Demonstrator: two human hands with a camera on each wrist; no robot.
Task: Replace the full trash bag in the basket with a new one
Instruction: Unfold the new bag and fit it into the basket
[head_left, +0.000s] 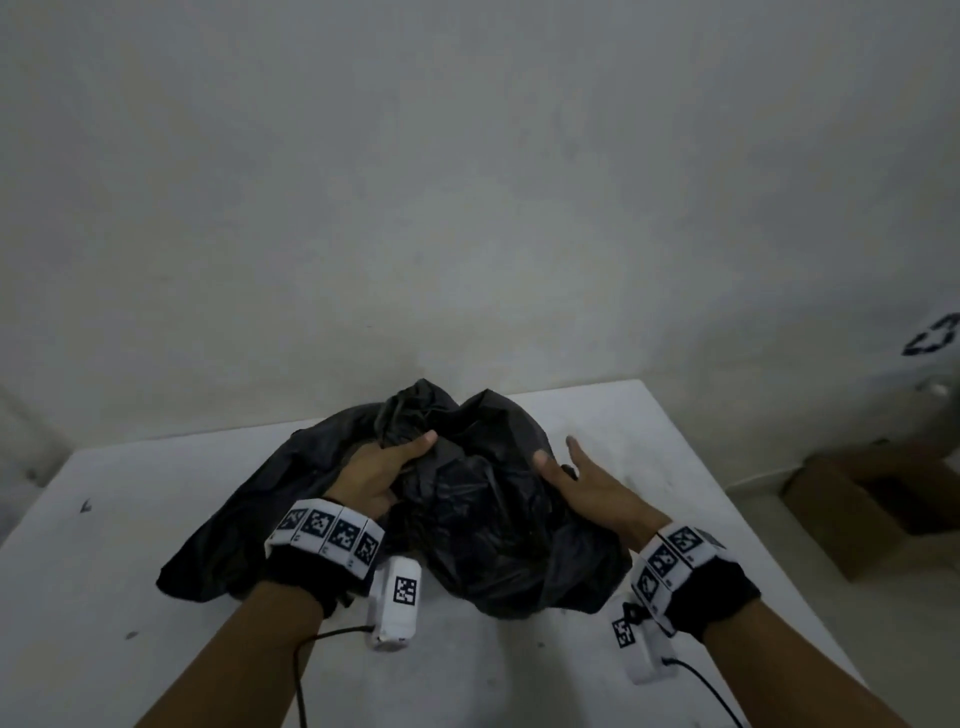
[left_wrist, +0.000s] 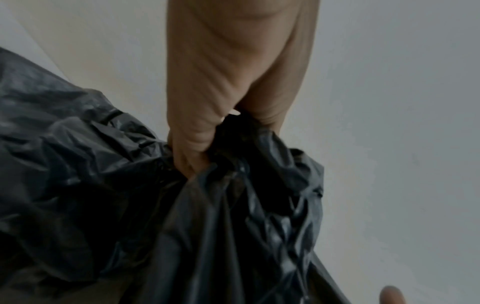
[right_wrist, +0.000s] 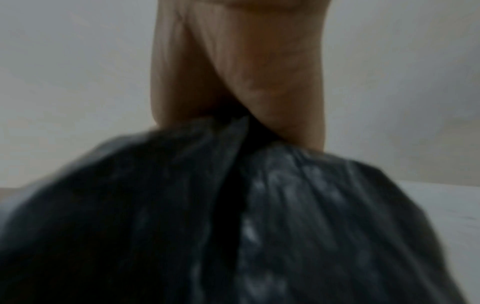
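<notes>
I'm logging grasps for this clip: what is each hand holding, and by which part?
The left hand grips the crumpled black plastic trash bag by a bunched fold at its top. The right hand lies open against the bag's side, gripping nothing.

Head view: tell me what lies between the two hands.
Only crumpled black bag lies between the left hand and the right hand, on the table.

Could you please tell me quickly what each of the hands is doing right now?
Left hand: grips bunched black trash bag.
Right hand: open, fingers straight against the bag.

Black bag (right_wrist: 233, 226) blurred; right hand (right_wrist: 239, 67) fingertips hidden behind it.
</notes>
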